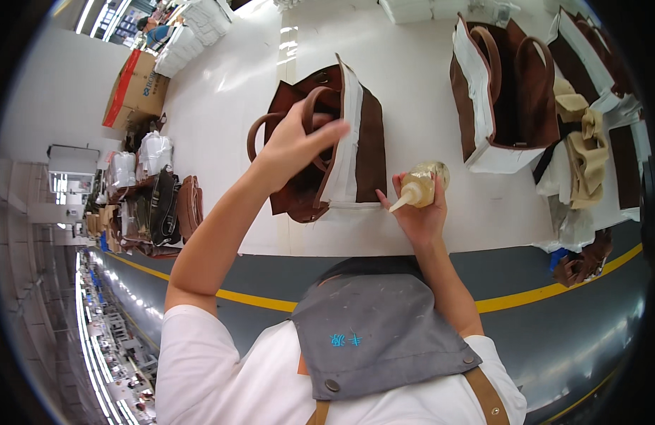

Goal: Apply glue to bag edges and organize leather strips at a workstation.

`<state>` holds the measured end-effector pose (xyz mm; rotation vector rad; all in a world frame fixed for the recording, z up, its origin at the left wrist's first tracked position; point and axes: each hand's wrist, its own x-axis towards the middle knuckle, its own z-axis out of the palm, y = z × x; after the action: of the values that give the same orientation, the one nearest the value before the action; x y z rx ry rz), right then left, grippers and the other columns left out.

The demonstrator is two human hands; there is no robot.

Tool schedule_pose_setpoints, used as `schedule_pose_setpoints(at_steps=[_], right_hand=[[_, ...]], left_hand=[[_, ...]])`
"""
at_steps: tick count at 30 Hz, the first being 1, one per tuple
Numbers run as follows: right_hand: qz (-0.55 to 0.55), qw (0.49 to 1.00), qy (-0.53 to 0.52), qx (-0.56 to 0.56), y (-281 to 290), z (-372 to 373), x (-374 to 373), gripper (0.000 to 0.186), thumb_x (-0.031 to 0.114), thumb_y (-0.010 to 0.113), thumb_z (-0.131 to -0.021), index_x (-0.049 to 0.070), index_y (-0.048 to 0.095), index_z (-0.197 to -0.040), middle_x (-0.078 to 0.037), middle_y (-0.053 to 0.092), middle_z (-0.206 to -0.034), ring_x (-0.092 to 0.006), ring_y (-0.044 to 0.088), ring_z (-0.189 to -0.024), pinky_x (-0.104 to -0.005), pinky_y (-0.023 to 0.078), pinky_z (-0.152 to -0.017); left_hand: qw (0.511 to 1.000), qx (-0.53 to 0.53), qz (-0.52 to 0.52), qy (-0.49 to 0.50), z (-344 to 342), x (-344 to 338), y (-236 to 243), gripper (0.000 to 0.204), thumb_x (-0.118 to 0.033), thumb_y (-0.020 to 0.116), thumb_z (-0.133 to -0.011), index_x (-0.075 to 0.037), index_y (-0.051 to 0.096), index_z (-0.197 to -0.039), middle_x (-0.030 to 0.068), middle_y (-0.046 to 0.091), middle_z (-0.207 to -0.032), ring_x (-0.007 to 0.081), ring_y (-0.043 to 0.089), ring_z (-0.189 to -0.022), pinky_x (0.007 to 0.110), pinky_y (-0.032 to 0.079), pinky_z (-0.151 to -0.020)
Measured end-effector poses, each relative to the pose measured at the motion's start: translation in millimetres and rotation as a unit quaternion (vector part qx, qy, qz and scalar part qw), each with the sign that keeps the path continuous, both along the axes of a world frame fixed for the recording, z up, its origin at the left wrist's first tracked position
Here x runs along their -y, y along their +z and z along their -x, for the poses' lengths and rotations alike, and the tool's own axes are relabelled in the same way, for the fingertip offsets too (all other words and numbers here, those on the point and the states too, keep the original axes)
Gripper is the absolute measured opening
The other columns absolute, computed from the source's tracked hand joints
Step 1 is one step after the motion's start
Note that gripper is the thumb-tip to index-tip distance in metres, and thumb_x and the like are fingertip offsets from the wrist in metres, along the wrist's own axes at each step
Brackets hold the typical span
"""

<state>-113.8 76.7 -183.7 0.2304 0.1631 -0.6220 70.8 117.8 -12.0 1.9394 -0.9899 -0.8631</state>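
Observation:
A brown tote bag with a white lining strip along its side lies on the white table before me, its mouth showing a dark reddish-brown inside. My left hand is at the bag's upturned handle. Its thumb stretches out toward the white strip, apart from the fingers, which are partly hidden and a little blurred. To the right of the bag, my right hand holds a clear squeeze bottle of yellowish liquid. The bottle's pale nozzle points down and left, toward the bag's lower corner.
Another brown and white tote stands at the right on the table. Beyond it are more bag pieces and beige folded straps. Stacked bags and a cardboard box sit at the left. A yellow line crosses the grey floor.

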Motion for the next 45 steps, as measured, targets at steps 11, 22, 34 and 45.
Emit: schedule_pose_setpoints(at_steps=[11, 22, 34, 45], right_hand=[[-0.004, 0.999, -0.011, -0.035, -2.1, -2.0, -6.8, 0.037, 0.041, 0.044, -0.083, 0.011, 0.048, -0.103, -0.009, 0.053, -0.098, -0.0219, 0.042, -0.107, -0.053, 0.021, -0.095], [0.017, 0.996, -0.087, -0.025, 15.5, 27.4, -8.2, 0.037, 0.038, 0.044, -0.084, 0.009, 0.046, -0.107, -0.013, 0.051, -0.103, -0.0269, 0.045, -0.104, -0.0469, 0.031, -0.094], [0.437, 0.811, -0.281, -0.269, 62.7, 40.6, 5.8, 0.054, 0.037, 0.049, -0.081, 0.001, 0.033, -0.117, -0.022, 0.046, -0.106, -0.0301, 0.05, -0.098, -0.0421, 0.042, -0.085], [0.449, 0.827, -0.271, -0.202, 76.9, 36.8, 2.8, 0.063, 0.029, 0.063, -0.072, 0.001, 0.03, -0.118, -0.02, 0.045, -0.109, -0.0278, 0.049, -0.098, -0.0377, 0.044, -0.081]], left_hand=[[0.983, -0.139, -0.07, 0.092, 34.2, -56.4, -6.4, 0.027, -0.018, 0.059, -0.079, 0.006, 0.048, -0.085, 0.0099, 0.057, -0.07, 0.0128, 0.058, -0.065, 0.025, 0.05, -0.066], [0.991, -0.12, -0.063, -0.02, 50.4, -31.3, -9.5, 0.024, -0.02, 0.051, -0.084, 0.002, 0.051, -0.074, 0.004, 0.054, -0.067, 0.009, 0.055, -0.064, 0.023, 0.049, -0.061], [0.991, -0.117, -0.05, -0.038, 53.2, -22.9, -13.5, 0.025, -0.019, 0.051, -0.085, 0.003, 0.05, -0.074, 0.003, 0.053, -0.066, 0.0073, 0.053, -0.062, 0.021, 0.048, -0.059], [0.99, -0.122, -0.061, -0.045, 49.1, -24.3, -12.6, 0.025, -0.019, 0.051, -0.085, 0.003, 0.051, -0.073, 0.003, 0.053, -0.067, 0.0074, 0.054, -0.063, 0.021, 0.048, -0.059]])
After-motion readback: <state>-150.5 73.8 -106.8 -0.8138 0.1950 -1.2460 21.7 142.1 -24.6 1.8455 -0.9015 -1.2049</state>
